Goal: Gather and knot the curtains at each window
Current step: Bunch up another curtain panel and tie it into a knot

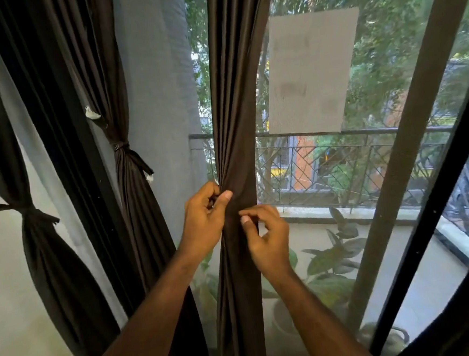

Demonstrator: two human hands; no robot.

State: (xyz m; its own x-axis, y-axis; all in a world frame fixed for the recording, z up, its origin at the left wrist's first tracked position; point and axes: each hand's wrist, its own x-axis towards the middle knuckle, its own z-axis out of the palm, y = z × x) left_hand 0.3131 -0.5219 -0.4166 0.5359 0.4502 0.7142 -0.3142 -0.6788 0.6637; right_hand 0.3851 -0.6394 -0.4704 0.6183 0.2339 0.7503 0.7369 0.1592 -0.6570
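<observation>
**Q:** Where does the working piece hang, and what do the hands have hold of?

**A:** The long dark brown pleated fabric curtain [231, 122] runs down the centre of the frame, in front of the screened glass window [388, 81]. I see my left hand [203, 219] at centre, fingers curled into the gathered left edge of the cloth, thumb pressed on its front: it grips the curtain. My right hand [269, 237], just below and right of it, has thumb and forefinger bent toward the right edge. Whether they pinch the cloth or only brush it, I cannot tell.

**Q:** How should the fabric handle?

**A:** I judge it soft and limp. It falls in fine vertical folds and narrows readily where the left hand bunches it. It looks light for its length, and smooth enough that folds may slide out of a loose hold.

**Q:** Where is it best taken?

**A:** At about the present height, with the whole width drawn in, so the lower length hangs free for knotting.

**Q:** How far along is the task?

**A:** Two matching dark curtains already look done. One, at lower left of the frame, is cinched by a dark fabric tie [28, 212]; another, left of centre, is bound at a narrow tied waist [121, 146]. This one is gathered but not yet knotted.
</observation>
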